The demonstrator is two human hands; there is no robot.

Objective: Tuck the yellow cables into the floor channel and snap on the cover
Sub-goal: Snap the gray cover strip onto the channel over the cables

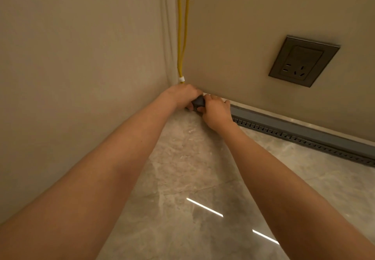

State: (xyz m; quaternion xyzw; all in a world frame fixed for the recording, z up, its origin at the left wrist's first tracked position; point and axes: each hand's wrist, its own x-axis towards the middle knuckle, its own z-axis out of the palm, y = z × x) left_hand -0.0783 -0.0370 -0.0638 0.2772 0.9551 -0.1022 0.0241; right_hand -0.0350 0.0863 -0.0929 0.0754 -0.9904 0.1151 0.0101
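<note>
Where the two walls meet the floor in the far corner, my left hand and my right hand sit side by side. The fingers of both are curled round a small dark grey plastic cover piece that shows between them. The two thin yellow cables come straight down the corner, bound by a white clip, and vanish behind my left hand. From my right hand the long grey floor channel, slotted along its near edge, runs right along the wall base. A dark grey square wall socket sits above it. Pale marble floor tiles lie near me.
</note>
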